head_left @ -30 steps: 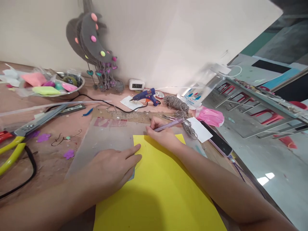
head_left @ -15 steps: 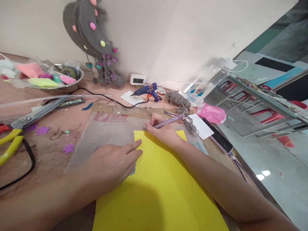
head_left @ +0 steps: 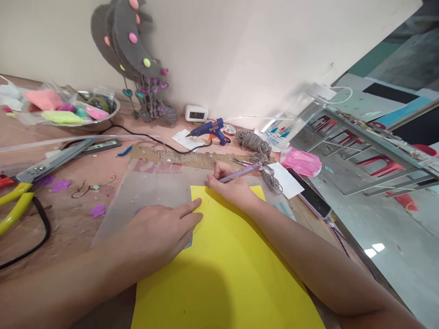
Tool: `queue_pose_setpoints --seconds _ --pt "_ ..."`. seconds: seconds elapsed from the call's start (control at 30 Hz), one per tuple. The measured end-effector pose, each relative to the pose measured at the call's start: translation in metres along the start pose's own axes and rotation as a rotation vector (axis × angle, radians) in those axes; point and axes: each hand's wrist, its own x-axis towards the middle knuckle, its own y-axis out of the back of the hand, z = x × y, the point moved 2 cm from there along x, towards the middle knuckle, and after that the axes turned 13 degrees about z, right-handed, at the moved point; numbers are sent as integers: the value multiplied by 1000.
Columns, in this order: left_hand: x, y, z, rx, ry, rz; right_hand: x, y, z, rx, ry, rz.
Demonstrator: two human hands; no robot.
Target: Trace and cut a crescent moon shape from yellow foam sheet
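Observation:
A large yellow sheet (head_left: 233, 256) lies across the middle, running down to the bottom edge of the view. On its upper left edge my left hand (head_left: 164, 228) rests, fingers extended and slightly apart. My right hand (head_left: 231, 183) is closed around a purple pen (head_left: 242, 172) near the sheet's top edge; the pen's tip is hidden behind the fingers. Faint pencil-like lines show on the yellow surface beside my left fingertips. Beneath the sheet is a translucent mat (head_left: 154, 187) with red print.
Large scissors (head_left: 41, 167) lie at the left, below a metal bowl (head_left: 115, 112) of clay packs. Behind the mat are a blue glue gun (head_left: 209, 129) and grey yarn (head_left: 253, 144). A phone (head_left: 312, 196) lies at the right.

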Motion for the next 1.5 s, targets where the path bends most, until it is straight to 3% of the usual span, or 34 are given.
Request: queue_pose_setpoints --seconds 0.4,1.5 --pt "3 3 1 -27 11 -27 0 2 -3 -7 -16 19" --pt "1 3 2 -36 18 46 -3 14 -2 -69 -17 -17"
